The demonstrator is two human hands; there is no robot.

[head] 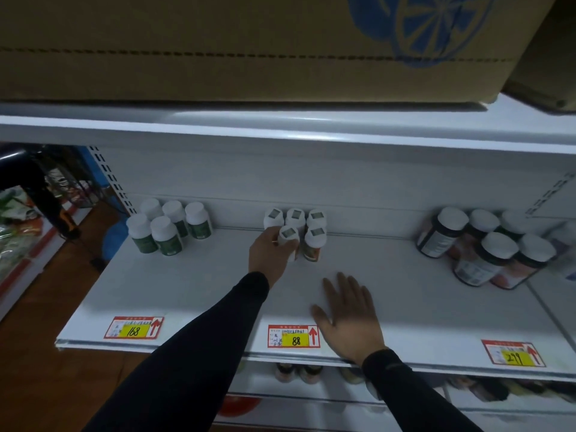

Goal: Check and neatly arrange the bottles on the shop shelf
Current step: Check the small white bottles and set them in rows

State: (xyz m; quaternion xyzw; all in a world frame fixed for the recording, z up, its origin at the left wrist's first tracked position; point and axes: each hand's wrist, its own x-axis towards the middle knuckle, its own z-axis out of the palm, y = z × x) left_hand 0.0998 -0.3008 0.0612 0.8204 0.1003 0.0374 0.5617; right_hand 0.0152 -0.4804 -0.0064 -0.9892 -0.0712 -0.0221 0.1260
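Five small bottles (296,232) stand crowded at twelve o'clock; the left hand (271,254) grips one, its neighbours could topple; the right hand (349,316) lies flat, empty.

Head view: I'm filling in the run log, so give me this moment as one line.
left hand: grips front-left bottle of middle group | right hand: flat, open on shelf | phase: arranging

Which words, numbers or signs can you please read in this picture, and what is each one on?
"168": left price tag on the shelf edge, with a red up arrow.
"88": middle price tag, red up arrow.
"299": right price tag, red up arrow.
Small print on all three tags: too blurred to read.
Bottle labels and cap stickers: too small to read.
Cardboard box: blue fruit-slice drawing, no text visible.
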